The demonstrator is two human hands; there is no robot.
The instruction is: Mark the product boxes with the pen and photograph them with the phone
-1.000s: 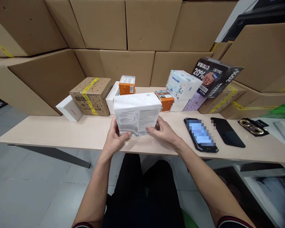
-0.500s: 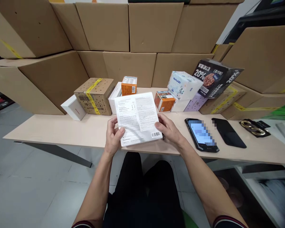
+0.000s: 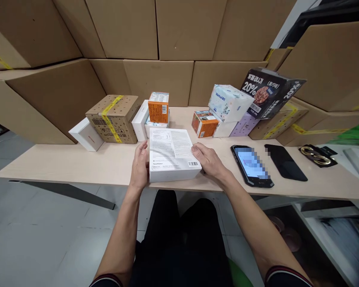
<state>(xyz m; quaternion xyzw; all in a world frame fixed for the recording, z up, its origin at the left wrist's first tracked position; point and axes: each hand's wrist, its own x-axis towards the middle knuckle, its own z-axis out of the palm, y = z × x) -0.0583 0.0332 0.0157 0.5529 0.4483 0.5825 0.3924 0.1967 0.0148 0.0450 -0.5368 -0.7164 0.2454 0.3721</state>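
A white flat box (image 3: 172, 154) with printed text and a barcode on its upper face lies on the light wooden table (image 3: 77, 163) near the front edge. My left hand (image 3: 140, 165) presses against its left side with fingers stretched along it. My right hand (image 3: 208, 159) grips its right side, thumb on the top edge. Both hands hold the box between them.
Behind stand a taped brown carton (image 3: 113, 118), a small white box (image 3: 86, 135), two orange boxes (image 3: 158, 107) (image 3: 204, 123), a tissue pack (image 3: 229, 103) and a black snack box (image 3: 267, 92). Two phones (image 3: 251, 165) (image 3: 285, 162) and a black item with gold rings (image 3: 317, 155) lie right. Cardboard boxes (image 3: 167, 32) wall the back.
The white box was held up on edge, tipped over so its printed face turned up, and now lies flat on the table between my hands.
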